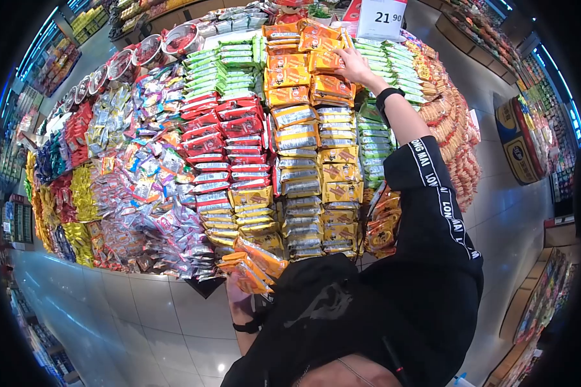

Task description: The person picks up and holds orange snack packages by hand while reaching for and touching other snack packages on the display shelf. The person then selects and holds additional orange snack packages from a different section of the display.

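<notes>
My left hand (240,298), low in front of my body, is closed around several orange snack packets (255,263) held together in a bunch. My right hand (355,66) reaches to the far part of the display, its fingers at the right edge of an orange snack packet (325,60) on top of the orange stack. The fingers look closed on that edge, though their undersides are hidden. Below it lie yellow packets (339,173) in columns, with red packets (203,143) to the left and green packets (394,68) to the right.
A price sign (382,19) reading 21.90 stands behind the stacks. Loose wrapped sweets (142,174) cover the left side, and bowls (181,40) line the back left. Long pale red-trimmed packs (455,138) are heaped right. Tiled floor (155,309) surrounds the display; shelves stand beyond.
</notes>
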`<state>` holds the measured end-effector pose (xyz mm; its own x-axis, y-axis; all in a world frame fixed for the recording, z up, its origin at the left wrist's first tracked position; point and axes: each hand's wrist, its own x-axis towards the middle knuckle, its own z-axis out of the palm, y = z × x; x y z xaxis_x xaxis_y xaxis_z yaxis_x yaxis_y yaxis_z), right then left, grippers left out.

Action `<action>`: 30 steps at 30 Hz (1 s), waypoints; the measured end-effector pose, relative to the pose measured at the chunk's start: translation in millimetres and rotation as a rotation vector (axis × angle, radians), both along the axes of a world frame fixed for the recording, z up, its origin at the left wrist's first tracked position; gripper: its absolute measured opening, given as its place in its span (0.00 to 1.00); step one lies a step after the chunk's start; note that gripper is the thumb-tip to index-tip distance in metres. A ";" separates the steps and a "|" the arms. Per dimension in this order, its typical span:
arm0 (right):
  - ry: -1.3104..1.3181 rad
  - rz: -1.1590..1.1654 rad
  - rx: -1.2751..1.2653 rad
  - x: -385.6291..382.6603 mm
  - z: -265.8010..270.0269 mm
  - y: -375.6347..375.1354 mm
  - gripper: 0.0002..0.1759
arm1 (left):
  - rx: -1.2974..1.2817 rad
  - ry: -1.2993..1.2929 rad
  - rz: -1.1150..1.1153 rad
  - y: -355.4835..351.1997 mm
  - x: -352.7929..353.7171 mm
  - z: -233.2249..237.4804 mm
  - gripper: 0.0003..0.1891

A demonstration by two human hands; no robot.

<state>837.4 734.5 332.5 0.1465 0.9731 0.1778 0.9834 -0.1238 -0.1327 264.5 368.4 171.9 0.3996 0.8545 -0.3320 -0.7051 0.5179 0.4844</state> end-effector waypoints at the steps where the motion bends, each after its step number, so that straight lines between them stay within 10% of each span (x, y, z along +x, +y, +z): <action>1: -0.021 -0.014 0.005 0.2 -6.1 3.7 0.37 | -0.018 0.026 0.025 -0.4 2.1 -0.9 0.20; 18: -0.054 0.103 0.117 24.4 1.7 -21.5 0.41 | 0.039 0.159 0.092 7.6 15.0 -6.2 0.17; 25: 0.567 -0.058 0.289 15.5 88.7 -94.9 0.34 | 0.013 0.267 0.020 11.1 24.6 26.2 0.27; 27: 1.121 0.447 0.466 -15.4 129.0 -150.1 0.14 | 0.025 0.280 -0.014 13.4 16.0 5.8 0.29; 30: 1.188 0.346 0.545 -5.7 138.9 -172.6 0.16 | 0.069 0.260 -0.057 17.0 5.6 -23.9 0.33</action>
<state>831.7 561.9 471.4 0.2442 0.8382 0.4877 0.2105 0.4451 -0.8704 270.1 385.4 147.9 0.3567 0.8573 -0.3713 -0.5229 0.5126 0.6811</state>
